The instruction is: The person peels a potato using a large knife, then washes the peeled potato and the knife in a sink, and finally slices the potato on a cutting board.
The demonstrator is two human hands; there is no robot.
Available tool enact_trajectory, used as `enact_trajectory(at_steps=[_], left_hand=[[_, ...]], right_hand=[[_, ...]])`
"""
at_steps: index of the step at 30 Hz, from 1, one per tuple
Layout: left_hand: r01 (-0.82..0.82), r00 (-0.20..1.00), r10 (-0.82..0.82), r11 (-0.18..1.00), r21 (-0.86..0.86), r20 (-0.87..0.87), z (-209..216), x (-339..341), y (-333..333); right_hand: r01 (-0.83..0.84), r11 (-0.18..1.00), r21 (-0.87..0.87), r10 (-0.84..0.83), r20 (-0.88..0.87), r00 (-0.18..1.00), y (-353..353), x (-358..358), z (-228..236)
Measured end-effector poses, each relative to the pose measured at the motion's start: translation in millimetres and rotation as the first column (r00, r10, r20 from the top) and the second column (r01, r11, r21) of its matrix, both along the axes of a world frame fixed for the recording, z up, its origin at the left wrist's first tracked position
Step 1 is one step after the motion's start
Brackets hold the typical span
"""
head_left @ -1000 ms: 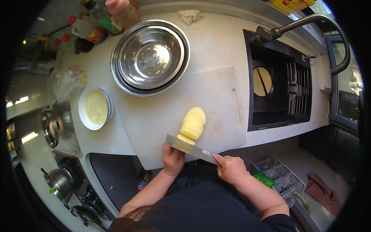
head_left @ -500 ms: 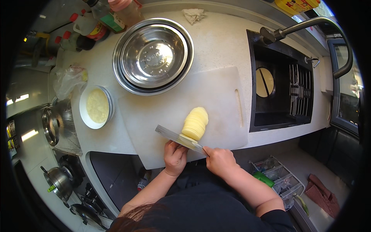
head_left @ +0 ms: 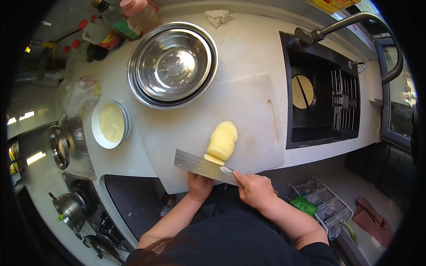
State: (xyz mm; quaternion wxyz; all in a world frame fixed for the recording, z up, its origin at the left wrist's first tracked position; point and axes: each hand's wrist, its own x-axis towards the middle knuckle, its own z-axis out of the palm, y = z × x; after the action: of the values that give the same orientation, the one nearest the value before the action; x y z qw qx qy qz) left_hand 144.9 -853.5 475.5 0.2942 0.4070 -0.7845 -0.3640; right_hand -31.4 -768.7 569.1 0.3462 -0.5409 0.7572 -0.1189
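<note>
On the white cutting board (head_left: 177, 128), a row of peeled potato slices (head_left: 223, 141) leans together, with a slice (head_left: 214, 159) slightly apart at the near end. My right hand (head_left: 257, 190) grips the handle of a broad kitchen knife (head_left: 202, 167), its blade tilted and reaching left across the front of the slices. Below the blade, my left hand (head_left: 199, 186) is curled close to its lower edge. The blade hides the fingertips, so I cannot see what they hold, if anything.
Nested steel bowls (head_left: 173, 66) stand behind the board. Left of it are stacked white bowls (head_left: 108, 124) with pale yellow contents. A black sink (head_left: 310, 124) with a faucet (head_left: 355, 22) lies right. Bottles (head_left: 106, 35) crowd the back left, near a plastic bag (head_left: 80, 95).
The knife has come nearer to me and its blade has turned, showing more of its broad face. It now covers the fingers of my left hand. The nearest slice has separated a little.
</note>
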Motion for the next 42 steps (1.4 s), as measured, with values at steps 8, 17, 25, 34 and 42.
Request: enact_trajectory(at_steps=[8,17,25,34,42], left_hand=[[-0.001,1.000,0.001,1.000,-0.001,0.000,-9,6,4],[-0.018,1.000,0.018,1.000,-0.006,0.012,-7,5,3],[-0.014,0.999,0.015,0.999,-0.048,0.028,-4,3,1],[0.007,1.000,-0.007,1.000,-0.024,0.029,7,-2,-6],[0.022,0.999,-0.021,0.999,-0.040,0.027,14,-7,-12]], right_hand=[[-0.006,1.000,-0.012,0.005,-0.038,0.999,10,-4,4],[-0.002,0.999,-0.043,0.000,-0.045,0.999,7,-4,4],[-0.028,1.000,0.013,0.028,-0.035,0.999,6,-7,4],[-0.050,0.985,0.165,0.052,-0.011,0.999,15,-16,12],[-0.024,0.981,0.191,0.021,0.018,1.000,-5,-6,1]])
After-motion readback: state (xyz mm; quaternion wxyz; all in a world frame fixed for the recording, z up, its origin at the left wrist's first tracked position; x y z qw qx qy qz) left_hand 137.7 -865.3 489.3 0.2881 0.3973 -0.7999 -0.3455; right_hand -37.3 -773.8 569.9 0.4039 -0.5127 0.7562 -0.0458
